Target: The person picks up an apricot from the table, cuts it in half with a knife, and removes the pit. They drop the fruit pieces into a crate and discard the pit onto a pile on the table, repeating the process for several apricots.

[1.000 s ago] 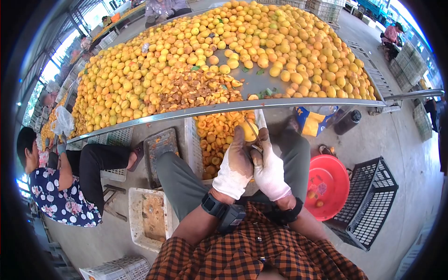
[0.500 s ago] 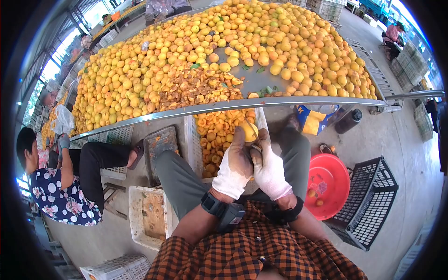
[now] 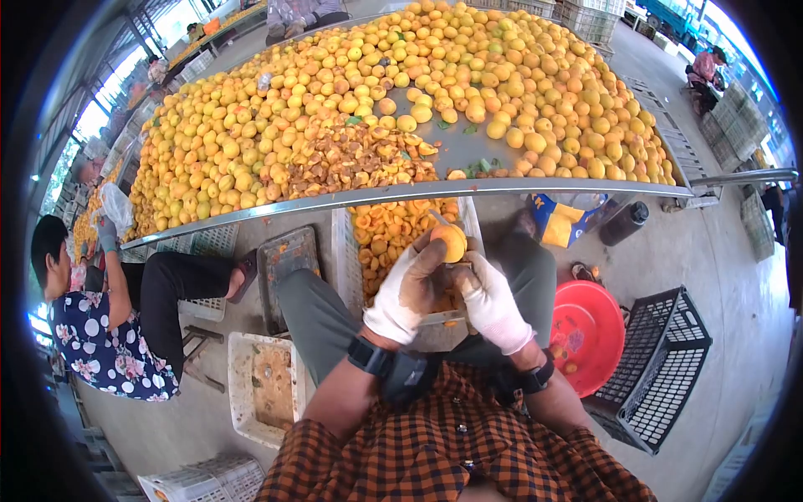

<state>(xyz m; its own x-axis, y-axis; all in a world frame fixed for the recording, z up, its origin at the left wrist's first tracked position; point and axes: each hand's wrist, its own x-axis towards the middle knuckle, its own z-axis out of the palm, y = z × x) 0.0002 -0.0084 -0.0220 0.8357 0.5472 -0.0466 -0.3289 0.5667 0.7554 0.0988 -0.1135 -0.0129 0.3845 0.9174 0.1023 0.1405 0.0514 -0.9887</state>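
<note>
My left hand (image 3: 411,289), in a white glove with browned fingers, is closed round a yellow-orange apricot (image 3: 449,243). Touching the fruit from the right is my right hand (image 3: 492,303), gloved too, its fingers bent round a thin tool whose tip (image 3: 438,218) shows above the apricot; the rest is hidden. Both hands are above the front part of a white crate (image 3: 345,259) full of apricot halves (image 3: 381,251). Beyond the crate stands a metal table (image 3: 468,151) heaped with whole apricots (image 3: 544,84) and a pile of darker cut pieces (image 3: 360,157).
A red basin (image 3: 590,335) and a black crate (image 3: 661,360) stand at the right, a dark bottle (image 3: 625,223) behind. At the left are a seated person (image 3: 109,335), a grey tray (image 3: 287,259) and a dirty white crate (image 3: 266,385).
My hands have shifted and turned the apricot. The tool's tip now shows above it. My right hand is lower. The seated person's gloved hand has moved up and left.
</note>
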